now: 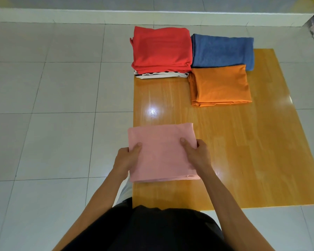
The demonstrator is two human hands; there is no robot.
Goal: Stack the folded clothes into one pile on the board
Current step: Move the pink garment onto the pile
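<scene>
Floor: pale glossy tiles with thin grey joints, spread under everything; a white raised ledge along the far side
Board: glossy orange-brown wood, lying flat on the tiles, a bright light glare on its left half
Red garment: folded, topmost on a pile at the board's far left corner, hanging a little past the far and left edges
Blue garment: folded, at the far edge just right of the red one, sides touching or nearly so, partly off the board's far edge
Orange garment: folded, flat on the board, its far edge overlapping the near edge of the blue one, its left corner close to the pile
Pink garment: folded square, held over the board's near left edge, well apart from the other three; cannot tell if its underside touches the wood
Striped garment: white with dark stripes, only a thin edge visible beneath the red one
Left hand: clamped on the left side of the pink garment, thumb on top, fingers hidden beneath
Right hand: gripping the right side likewise, thumb pressed on top, fingers curled under the edge
</scene>
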